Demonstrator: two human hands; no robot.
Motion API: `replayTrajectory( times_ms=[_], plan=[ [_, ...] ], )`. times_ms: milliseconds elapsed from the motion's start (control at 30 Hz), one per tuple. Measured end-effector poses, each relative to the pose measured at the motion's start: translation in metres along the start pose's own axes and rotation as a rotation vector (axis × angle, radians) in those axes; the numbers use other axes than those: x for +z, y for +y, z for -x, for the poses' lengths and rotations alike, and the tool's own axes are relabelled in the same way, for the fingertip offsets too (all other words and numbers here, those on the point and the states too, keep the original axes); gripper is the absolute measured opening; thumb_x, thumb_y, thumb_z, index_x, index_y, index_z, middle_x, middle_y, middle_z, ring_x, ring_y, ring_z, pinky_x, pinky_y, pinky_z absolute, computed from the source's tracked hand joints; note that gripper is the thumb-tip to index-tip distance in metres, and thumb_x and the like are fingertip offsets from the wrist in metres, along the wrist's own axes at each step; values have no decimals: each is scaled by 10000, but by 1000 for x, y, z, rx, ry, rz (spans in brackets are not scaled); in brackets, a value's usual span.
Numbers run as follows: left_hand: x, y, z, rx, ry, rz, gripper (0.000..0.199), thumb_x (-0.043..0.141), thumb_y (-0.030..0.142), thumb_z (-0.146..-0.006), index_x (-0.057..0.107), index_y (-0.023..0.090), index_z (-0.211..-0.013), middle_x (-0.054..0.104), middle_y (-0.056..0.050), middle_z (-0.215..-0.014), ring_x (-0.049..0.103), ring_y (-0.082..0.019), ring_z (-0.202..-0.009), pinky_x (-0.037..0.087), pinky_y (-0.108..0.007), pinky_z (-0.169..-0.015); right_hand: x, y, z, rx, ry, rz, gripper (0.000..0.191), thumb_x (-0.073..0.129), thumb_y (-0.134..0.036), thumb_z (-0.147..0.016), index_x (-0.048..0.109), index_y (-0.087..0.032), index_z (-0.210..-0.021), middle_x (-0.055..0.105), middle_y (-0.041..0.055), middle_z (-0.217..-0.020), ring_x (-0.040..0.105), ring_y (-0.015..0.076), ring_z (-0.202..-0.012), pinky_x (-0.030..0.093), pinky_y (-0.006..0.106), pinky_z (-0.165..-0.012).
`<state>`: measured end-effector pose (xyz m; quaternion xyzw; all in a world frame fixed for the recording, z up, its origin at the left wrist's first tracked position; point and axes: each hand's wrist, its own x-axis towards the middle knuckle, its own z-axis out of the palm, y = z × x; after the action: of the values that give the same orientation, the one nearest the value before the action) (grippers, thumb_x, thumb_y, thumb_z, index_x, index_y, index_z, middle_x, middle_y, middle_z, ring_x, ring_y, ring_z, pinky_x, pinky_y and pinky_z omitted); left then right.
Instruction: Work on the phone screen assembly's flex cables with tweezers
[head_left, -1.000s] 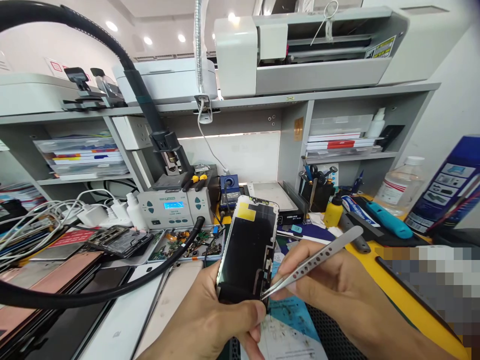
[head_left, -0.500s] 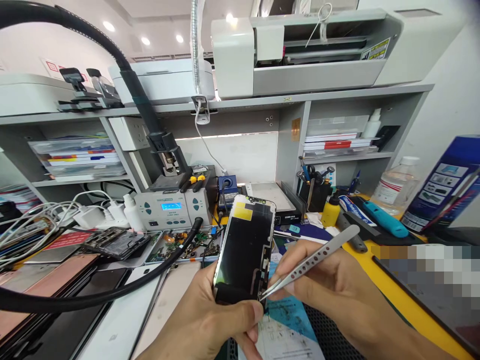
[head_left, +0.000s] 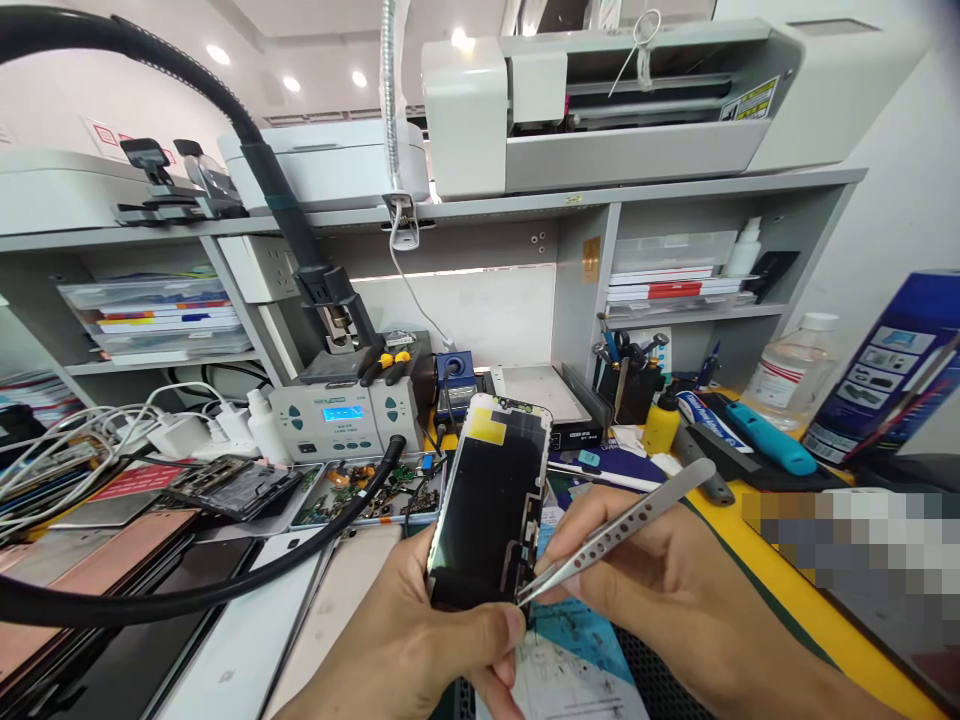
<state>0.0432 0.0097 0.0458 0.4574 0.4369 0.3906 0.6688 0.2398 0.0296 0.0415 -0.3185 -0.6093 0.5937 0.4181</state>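
A phone screen assembly (head_left: 491, 500), its black back side toward me with a yellow sticker near the top, is held tilted upright. My left hand (head_left: 442, 625) grips its lower end, thumb across the bottom right corner. Pinched in my right hand (head_left: 637, 570) are silver tweezers (head_left: 622, 530) with a row of holes along the arm. Their tips reach the lower right edge of the screen, close to my left thumb and the flex cable there. Whether the tips grip anything is too small to tell.
Under my hands lies a blue and white sheet (head_left: 577, 650) on a dark mat. A black hose (head_left: 315, 555) curves across the left, over several phones and a tray of small parts (head_left: 375, 490). A hot air station (head_left: 349, 410) stands behind; a yellow bottle (head_left: 661, 422) is at right.
Both hands keep their hold on the screen and tweezers. The tweezers have shifted very slightly, with their tips still at the screen's lower right edge.
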Motion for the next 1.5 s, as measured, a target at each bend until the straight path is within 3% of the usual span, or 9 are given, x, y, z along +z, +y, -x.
replayTrajectory(
  times_ms=[467,800,1100,1267,1500],
  plan=[
    [1,0,1,-6,9,7,177,759,193,-698,650,132,-825,625,14,-550,571,-94,-436,561,-236,-472,1,-3,-4,11,29,60,126,698,-312,-885,663,-198,-847,705,20,-787,661,181,-782,513,305,-729],
    [1,-1,-1,12,2,16,190,760,170,-690,631,136,-825,606,27,-544,564,-97,-458,577,-247,-471,2,-5,0,12,14,-19,114,700,-301,-900,661,-201,-863,711,10,-787,679,169,-792,526,291,-746],
    [1,1,0,5,12,1,191,757,208,-709,635,135,-836,633,8,-544,576,-96,-440,521,-205,-449,1,-4,0,20,6,-4,127,707,-308,-887,665,-196,-844,697,14,-791,654,175,-785,511,302,-738],
    [1,-1,0,16,1,-6,191,754,187,-696,646,135,-845,601,20,-564,567,-110,-472,575,-269,-489,1,-3,-1,9,15,-30,124,706,-317,-891,662,-203,-869,701,13,-787,668,177,-788,515,305,-740],
    [0,-2,0,-4,-3,-23,165,745,179,-718,640,131,-835,604,18,-558,563,-104,-463,564,-257,-487,1,-3,-1,24,11,-7,140,704,-315,-890,655,-193,-843,703,21,-793,652,181,-792,503,309,-739]
  ],
)
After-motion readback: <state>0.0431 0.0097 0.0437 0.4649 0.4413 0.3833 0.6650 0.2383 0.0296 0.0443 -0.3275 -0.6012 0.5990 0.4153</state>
